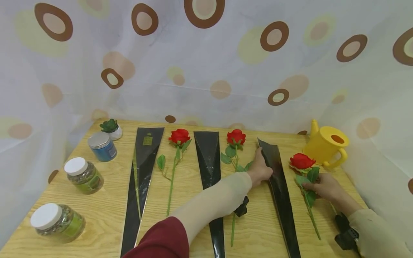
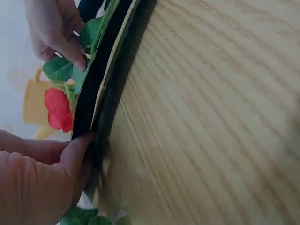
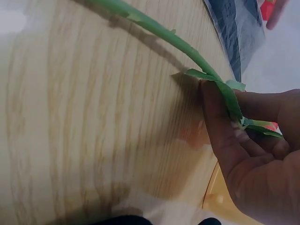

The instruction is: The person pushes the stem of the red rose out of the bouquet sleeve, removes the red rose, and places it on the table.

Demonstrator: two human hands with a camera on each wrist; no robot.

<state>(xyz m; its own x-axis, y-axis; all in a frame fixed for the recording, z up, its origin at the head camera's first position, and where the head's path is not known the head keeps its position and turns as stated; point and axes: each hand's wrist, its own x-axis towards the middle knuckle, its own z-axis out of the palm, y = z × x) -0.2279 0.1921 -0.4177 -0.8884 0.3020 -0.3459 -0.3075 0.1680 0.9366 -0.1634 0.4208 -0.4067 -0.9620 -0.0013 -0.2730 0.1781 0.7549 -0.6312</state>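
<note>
Pinching sleeve [image 1: 280,179] mouth agape, left hand [image 1: 260,171]; right hand [image 1: 323,186], at three o'clock, pinches rose [image 1: 302,161] stem (ready for loading).

Watering can [image 1: 326,145] behind rightmost rose [image 1: 302,162]

**Left hand lifts the sleeve's edge**

The left hand [image 2: 35,180] fills the lower left corner, its thumb [image 2: 77,147] pinching the near end of a black sleeve [image 2: 96,79]. The sleeve's edge stands raised off the wooden table [image 2: 211,117] and runs up toward the top of the frame, a pale lining showing along it. Beyond the sleeve lies a red rose [image 2: 58,108] with green leaves [image 2: 58,68]. The right hand [image 2: 54,26] reaches in from the top left, fingertips on the leaves. A yellow watering can [image 2: 35,105] stands blurred behind the rose.
</note>
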